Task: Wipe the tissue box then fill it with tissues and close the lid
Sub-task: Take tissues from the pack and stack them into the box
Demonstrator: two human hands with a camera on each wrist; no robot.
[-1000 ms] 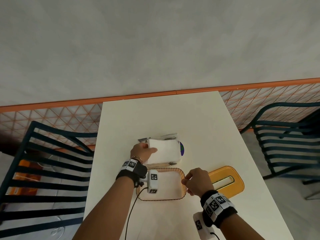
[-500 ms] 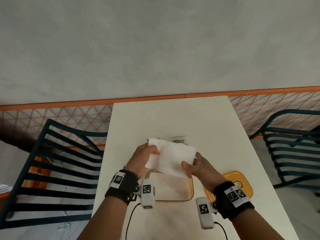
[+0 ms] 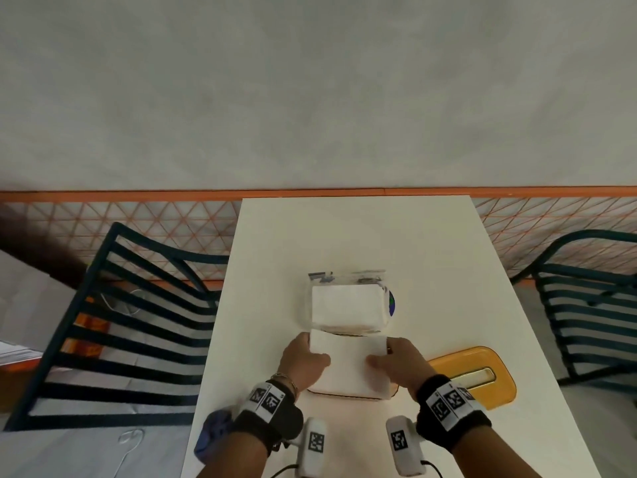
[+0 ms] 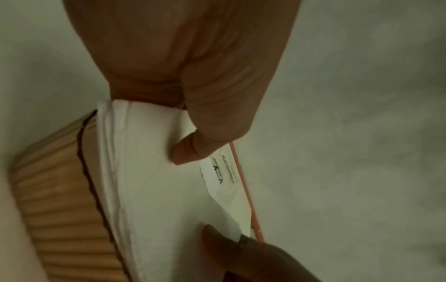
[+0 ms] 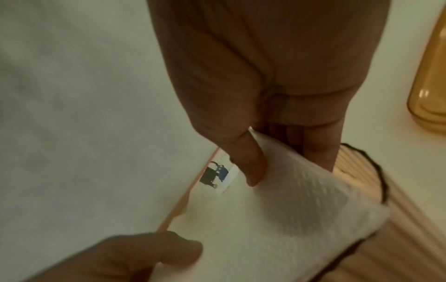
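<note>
A white stack of tissues [image 3: 348,363] lies over the mouth of the ribbed tan tissue box [image 3: 348,395] near the table's front edge. My left hand [image 3: 303,360] grips the stack's left end, thumb on top. My right hand [image 3: 396,363] grips its right end the same way. The left wrist view shows the stack [image 4: 156,181] above the box's ribbed wall [image 4: 55,200]; in the right wrist view the stack [image 5: 277,209] sits over the box wall [image 5: 386,248]. The amber lid [image 3: 479,374] with its slot lies right of the box.
An opened clear pack of tissues [image 3: 348,305] sits just beyond the box. A blue cloth [image 3: 213,432] lies at the table's left front edge. Dark slatted chairs stand to the left [image 3: 131,326] and right [image 3: 586,305]. The white table [image 3: 362,236] ends at a wall.
The left hand lifted the tissue stack off the pack, the right hand left the box rim and took its other end, and both lowered it onto the box.
</note>
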